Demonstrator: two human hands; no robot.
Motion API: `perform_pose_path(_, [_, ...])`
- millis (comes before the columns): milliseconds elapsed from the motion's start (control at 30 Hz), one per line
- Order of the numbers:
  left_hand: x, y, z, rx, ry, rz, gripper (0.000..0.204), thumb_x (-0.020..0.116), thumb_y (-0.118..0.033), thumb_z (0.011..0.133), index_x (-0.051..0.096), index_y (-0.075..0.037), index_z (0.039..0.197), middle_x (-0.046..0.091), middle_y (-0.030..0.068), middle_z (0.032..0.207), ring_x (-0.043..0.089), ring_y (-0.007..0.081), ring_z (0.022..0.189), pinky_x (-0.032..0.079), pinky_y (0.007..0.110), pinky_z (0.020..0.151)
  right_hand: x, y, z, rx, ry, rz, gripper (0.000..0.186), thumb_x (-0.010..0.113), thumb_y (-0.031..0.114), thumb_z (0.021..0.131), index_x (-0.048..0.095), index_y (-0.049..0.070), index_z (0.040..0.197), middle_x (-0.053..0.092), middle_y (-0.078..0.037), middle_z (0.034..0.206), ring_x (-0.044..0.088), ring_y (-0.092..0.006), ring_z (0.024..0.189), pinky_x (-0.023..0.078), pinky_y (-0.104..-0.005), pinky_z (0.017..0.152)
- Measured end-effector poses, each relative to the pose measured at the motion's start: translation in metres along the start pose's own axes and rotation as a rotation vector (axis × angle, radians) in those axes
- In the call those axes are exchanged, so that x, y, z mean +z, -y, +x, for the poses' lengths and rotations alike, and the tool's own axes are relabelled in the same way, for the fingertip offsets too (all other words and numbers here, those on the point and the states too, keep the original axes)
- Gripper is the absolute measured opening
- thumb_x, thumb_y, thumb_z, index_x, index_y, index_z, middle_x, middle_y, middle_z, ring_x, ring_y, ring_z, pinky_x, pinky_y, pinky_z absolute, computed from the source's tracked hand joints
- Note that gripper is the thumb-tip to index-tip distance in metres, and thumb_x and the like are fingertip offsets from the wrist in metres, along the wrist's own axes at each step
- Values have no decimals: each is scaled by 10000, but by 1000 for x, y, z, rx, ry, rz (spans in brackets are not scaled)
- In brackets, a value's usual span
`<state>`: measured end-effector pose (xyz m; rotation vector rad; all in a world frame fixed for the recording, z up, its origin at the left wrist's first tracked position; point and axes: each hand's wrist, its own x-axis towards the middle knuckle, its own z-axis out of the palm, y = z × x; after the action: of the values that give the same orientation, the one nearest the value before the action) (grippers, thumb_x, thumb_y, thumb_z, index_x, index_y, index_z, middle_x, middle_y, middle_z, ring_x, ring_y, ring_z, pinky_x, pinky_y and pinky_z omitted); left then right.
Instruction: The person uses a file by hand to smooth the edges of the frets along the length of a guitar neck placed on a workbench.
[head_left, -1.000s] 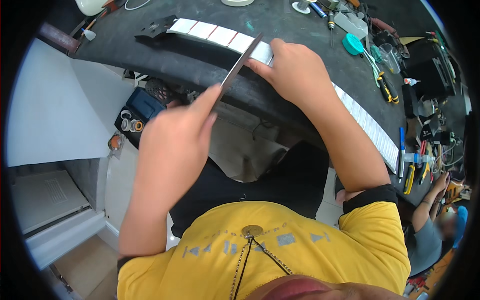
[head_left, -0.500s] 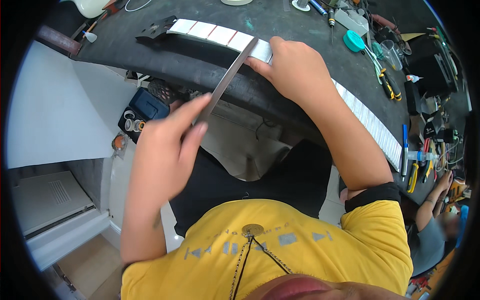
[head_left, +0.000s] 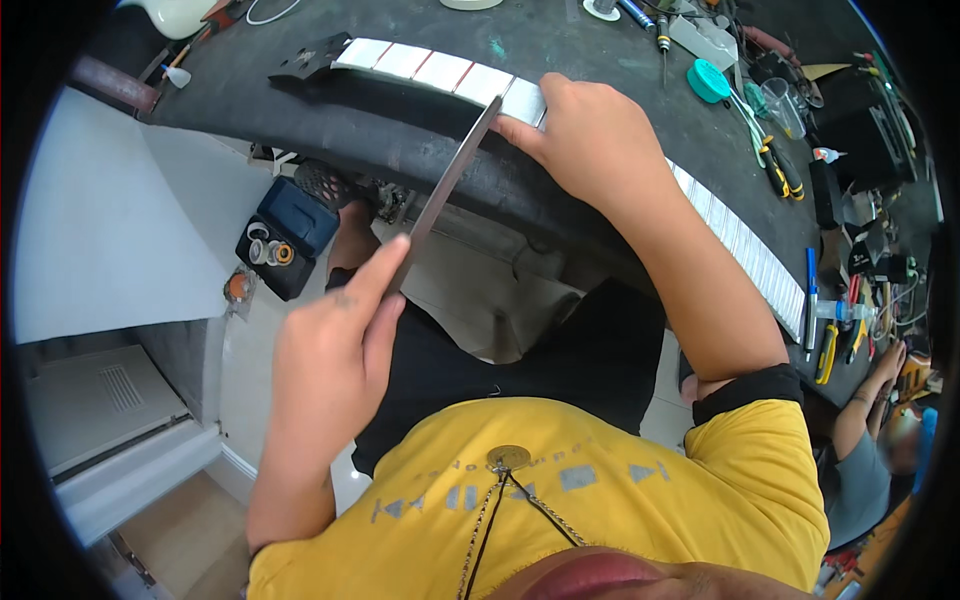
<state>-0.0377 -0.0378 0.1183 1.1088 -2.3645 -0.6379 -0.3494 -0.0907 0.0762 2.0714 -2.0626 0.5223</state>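
Two bare hands, one guitar neck [head_left: 443, 70] and one long file [head_left: 453, 174] are at work; around them are one turquoise round piece [head_left: 708, 82] between one and two o'clock, one pair of yellow-and-black pliers [head_left: 783, 172] at two, one open case [head_left: 312, 216] between nine and ten, and one co-worker [head_left: 862, 485] at four.

The neck lies on the dark bench [head_left: 560, 45], sweeping from eleven o'clock round to three (the fisheye lens bends it). From the left hand [head_left: 335, 345] it sits at one o'clock. The right hand [head_left: 595, 145] is on it, gripping it with the thumb at the near edge; the headstock [head_left: 308, 60] points from there between nine and ten, the other end toward four.

The left hand grasps the file, whose tip meets the neck's near edge; whether it presses there I cannot tell.

Five silvery-white panels show between headstock and right hand, parted by thin dark or reddish lines; the headstock is black.
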Motion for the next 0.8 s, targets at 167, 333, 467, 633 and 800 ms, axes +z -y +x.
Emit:
perform_pose_path(167, [27, -9, 114, 78, -9, 182, 377, 740, -102, 1061, 754, -87, 1437, 773, 287, 1015, 746, 503, 923, 592, 534, 811, 0, 1, 6, -11, 5, 0, 635, 807, 597, 1009, 775, -36, 974, 795, -249, 839, 814, -433, 854, 666, -510, 803])
perform_pose_path(333, [42, -8, 114, 127, -63, 192, 334, 712, -113, 1050, 767, -68, 1377, 790, 261, 939, 780, 468, 926, 621, 558, 818, -6, -3, 7, 38, 80, 34, 632, 811, 592, 1007, 779, -38, 985, 801, -253, 857, 818, -438, 870, 667, -514, 810])
perform_pose_path(467, [22, 12, 7, 131, -105, 139, 516, 774, -51, 1018, 716, -105, 1528, 770, 235, 893, 766, 458, 856, 607, 536, 776, 0, 2, 2, 40, 26, -6, 642, 807, 599, 1009, 788, -42, 988, 807, -254, 869, 819, -437, 869, 667, -517, 810])
perform_pose_path(633, [20, -9, 51, 19, -17, 178, 480, 774, -66, 1032, 730, -102, 1508, 785, 248, 965, 765, 457, 863, 596, 514, 771, -4, 0, 4, 53, 59, 23, 652, 793, 615, 1014, 765, -36, 979, 801, -254, 886, 802, -458, 890, 647, -541, 814])
perform_pose_path(800, [49, 0, 145, 119, -67, 181, 373, 743, -125, 1069, 763, -86, 1439, 793, 292, 1101, 760, 491, 1004, 605, 514, 857, -2, 3, 7, -9, 45, 30, 628, 816, 584, 1004, 790, -42, 955, 808, -249, 860, 819, -434, 867, 668, -516, 816])
